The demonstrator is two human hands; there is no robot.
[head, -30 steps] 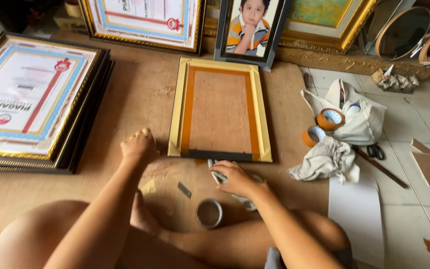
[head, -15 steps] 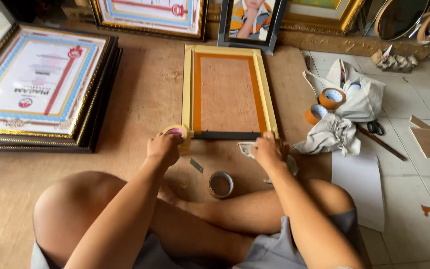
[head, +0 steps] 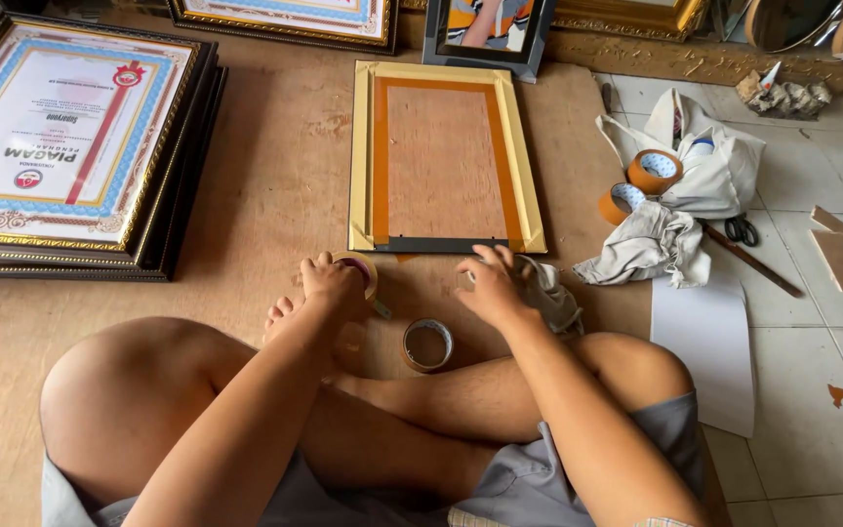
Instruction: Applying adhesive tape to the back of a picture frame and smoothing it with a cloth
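A stack of framed certificates [head: 70, 146] lies at far left on the brown board [head: 265, 195]; next, the left hand [head: 332, 283] is curled around a tape roll [head: 358, 268] just below the near-left corner of the face-down frame [head: 446, 156], whose back is edged with orange tape. The right hand [head: 490, 283] hovers by the frame's near-right corner with fingers loosely bent, a grey rag [head: 548, 298] under it, and I cannot tell if it pinches a tape end. A likely slip: tape pulled across unsupported could twist, stick to itself, or land crooked along the untaped bottom edge.
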